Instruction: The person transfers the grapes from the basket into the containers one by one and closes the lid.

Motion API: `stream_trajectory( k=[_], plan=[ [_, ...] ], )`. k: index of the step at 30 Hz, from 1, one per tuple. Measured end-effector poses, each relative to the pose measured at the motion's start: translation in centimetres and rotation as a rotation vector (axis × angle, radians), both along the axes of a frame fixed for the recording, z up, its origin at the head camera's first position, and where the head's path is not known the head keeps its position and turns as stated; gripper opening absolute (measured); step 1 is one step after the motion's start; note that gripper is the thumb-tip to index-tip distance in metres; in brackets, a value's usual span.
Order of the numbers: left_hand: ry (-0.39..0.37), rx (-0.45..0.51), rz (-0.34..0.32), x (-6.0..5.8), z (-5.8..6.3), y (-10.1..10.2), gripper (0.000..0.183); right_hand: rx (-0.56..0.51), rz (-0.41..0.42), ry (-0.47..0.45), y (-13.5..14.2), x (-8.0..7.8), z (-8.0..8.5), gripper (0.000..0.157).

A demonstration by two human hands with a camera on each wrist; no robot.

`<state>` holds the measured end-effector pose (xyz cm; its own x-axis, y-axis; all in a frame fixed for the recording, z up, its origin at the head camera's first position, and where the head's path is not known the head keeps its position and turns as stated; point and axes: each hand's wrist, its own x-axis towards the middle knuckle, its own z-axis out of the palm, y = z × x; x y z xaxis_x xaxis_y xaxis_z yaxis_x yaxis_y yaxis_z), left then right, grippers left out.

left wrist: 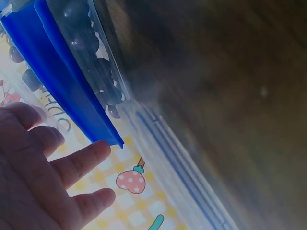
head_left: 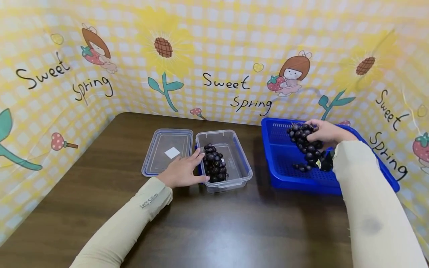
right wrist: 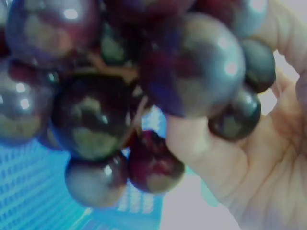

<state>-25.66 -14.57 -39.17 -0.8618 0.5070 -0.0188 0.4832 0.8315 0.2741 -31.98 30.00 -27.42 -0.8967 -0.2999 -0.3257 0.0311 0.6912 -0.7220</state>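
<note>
My right hand (head_left: 326,133) grips a bunch of dark grapes (head_left: 303,139) above the blue plastic basket (head_left: 285,182). In the right wrist view the thumb presses among the round grapes (right wrist: 192,67), with a thin stem showing between them. My left hand (head_left: 182,170) lies with spread fingers against the left side of a clear plastic container (head_left: 246,174). Another bunch of dark grapes (head_left: 214,163) sits along that side inside it. In the left wrist view the fingertips are right at the container's blue locking flap (left wrist: 62,76).
A clear lid (head_left: 157,149) with blue edging and a white label (head_left: 172,152) lies left of the container on the brown wooden table (head_left: 214,227). A yellow checked cloth (head_left: 214,48) with printed flowers and figures stands round the back and sides.
</note>
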Motion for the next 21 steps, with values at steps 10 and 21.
stream_trajectory(
  k=[10,21],
  plan=[
    [-0.002,0.031,-0.011,0.5,-0.8,0.1,0.089,-0.082,-0.047,-0.076,-2.1,0.4,1.8,0.041],
    [0.036,-0.01,0.033,0.0,0.2,-0.1,0.087,-0.292,-0.135,-0.07,-6.6,0.2,1.9,0.042]
  ],
)
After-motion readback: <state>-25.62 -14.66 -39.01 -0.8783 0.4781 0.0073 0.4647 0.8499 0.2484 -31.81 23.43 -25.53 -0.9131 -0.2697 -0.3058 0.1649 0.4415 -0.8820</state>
